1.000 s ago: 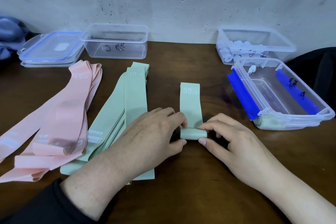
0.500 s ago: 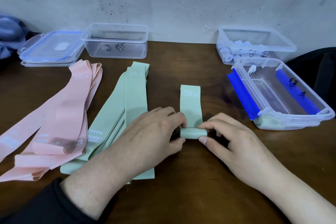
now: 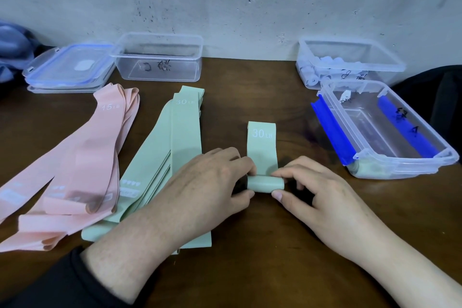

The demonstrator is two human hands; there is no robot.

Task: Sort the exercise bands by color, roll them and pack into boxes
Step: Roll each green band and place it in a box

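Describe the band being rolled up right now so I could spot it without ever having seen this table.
On the brown table, look between the flat pile of green bands and the clear box with blue clips. There lies a lone green band printed 30 LB. Unlike the flat ones, its near end is curled into a roll pinched by both hands.

My matt, smooth mint-green rubbery band (image 3: 262,147) sits on a glossy dark-brown wooden table (image 3: 250,270). The clear plastic boxes (image 3: 385,132) look shiny.

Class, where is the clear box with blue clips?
In the head view, the clear plastic box with blue clips sits on the right, just in front of another clear box by the wall.
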